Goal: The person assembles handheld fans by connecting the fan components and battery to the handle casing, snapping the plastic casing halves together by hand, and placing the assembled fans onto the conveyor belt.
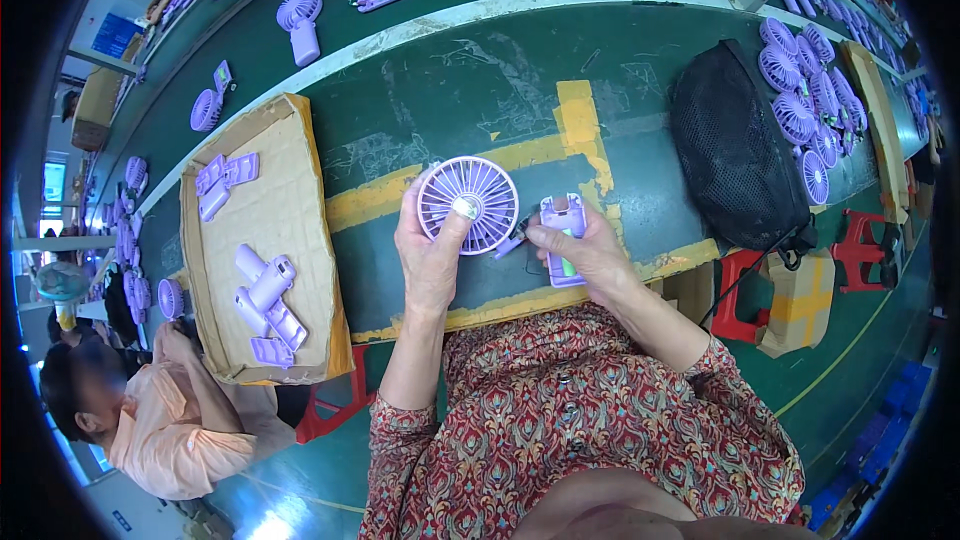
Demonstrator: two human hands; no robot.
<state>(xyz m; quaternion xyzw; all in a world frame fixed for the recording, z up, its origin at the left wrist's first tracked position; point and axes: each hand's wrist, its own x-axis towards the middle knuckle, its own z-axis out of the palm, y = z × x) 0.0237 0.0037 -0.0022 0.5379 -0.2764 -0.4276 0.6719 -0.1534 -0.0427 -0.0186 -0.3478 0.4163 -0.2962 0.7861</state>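
Over the green table [480, 90], the left hand [430, 255] is clamped on the round purple fan head [468, 204] while the right hand [588, 252] grips the purple handle [563, 230]; holding both level should keep the short wires between them slack

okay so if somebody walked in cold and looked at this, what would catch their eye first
Most likely the round purple fan head at the centre, gripped by the left hand, while the right hand holds its open purple handle beside it. Next, the shallow cardboard tray of purple handle shells on the left, and the heap of fan heads at upper right by a black mesh bag.
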